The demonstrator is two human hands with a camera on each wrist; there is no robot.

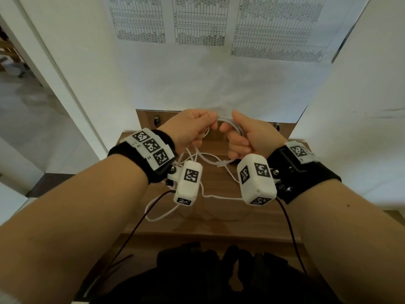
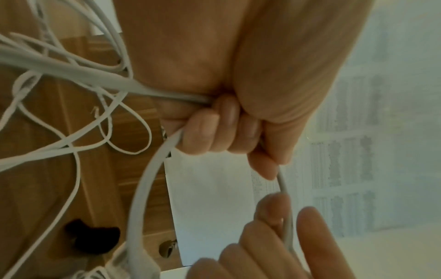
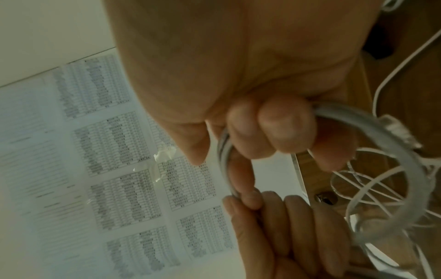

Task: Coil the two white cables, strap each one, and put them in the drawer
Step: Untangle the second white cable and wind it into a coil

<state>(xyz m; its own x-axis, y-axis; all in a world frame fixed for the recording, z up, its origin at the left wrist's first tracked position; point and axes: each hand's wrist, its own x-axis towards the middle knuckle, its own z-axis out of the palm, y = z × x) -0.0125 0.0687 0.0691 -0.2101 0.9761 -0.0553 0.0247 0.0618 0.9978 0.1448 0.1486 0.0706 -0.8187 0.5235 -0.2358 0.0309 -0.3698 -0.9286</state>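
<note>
Both hands hold one white cable above the wooden desk. My left hand grips a strand of it in curled fingers. My right hand grips several loops of the coil in its curled fingers. A short span of cable runs between the two hands. Loose white cable trails in tangled loops over the desk below the wrists. A plug end hangs under the coil. I see no strap, and I cannot tell the second cable apart from the tangle.
White walls close in on both sides, and printed tables are taped on the back wall. A wooden panel with metal fittings stands behind the hands. Thin black wires run from the wrist cameras. A dark object lies on the desk.
</note>
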